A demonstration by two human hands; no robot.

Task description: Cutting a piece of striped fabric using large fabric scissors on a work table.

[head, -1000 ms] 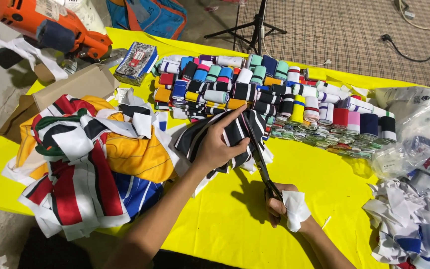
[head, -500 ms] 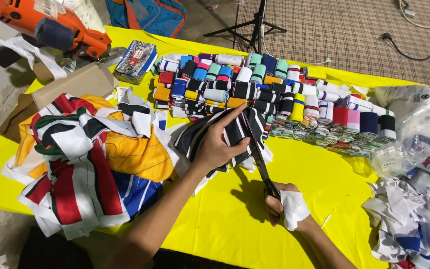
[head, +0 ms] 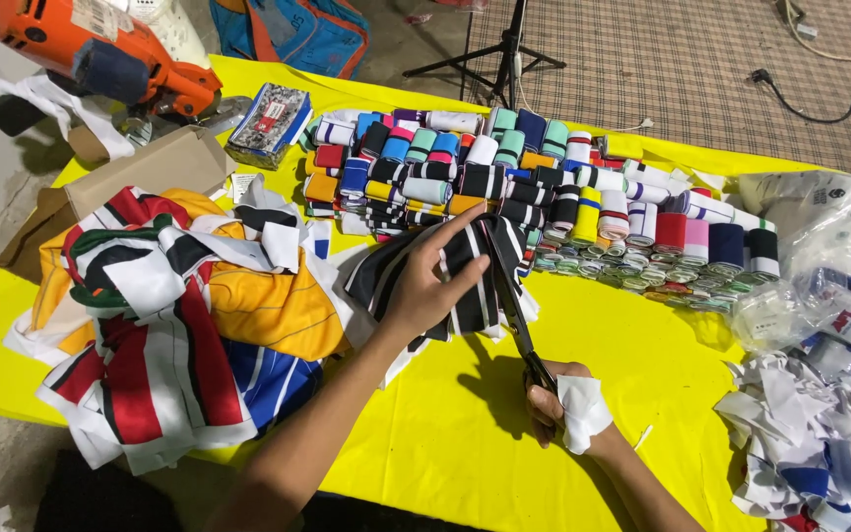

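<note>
Right hand (head: 558, 409), white cloth wrapped over the knuckles, grip closed on scissors (head: 514, 300). Blades barely moved since a second ago, tips slightly further into the striped cloth (head: 470, 281); cut advancing slowly. Left hand (head: 430, 286) still flat on that cloth, fingers spread, pinning it mid-table (head: 425, 443). Black, thin white stripes, edges curling. Left, jumbled fabric heap (head: 169, 315). Beyond, rows of rolled bands (head: 504, 177).

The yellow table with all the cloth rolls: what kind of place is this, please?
Probably a small garment or textile workshop. Rows of rolled striped fabric cover the yellow table, the hands cut a black striped piece with scissors, and white offcuts pile up.
</note>
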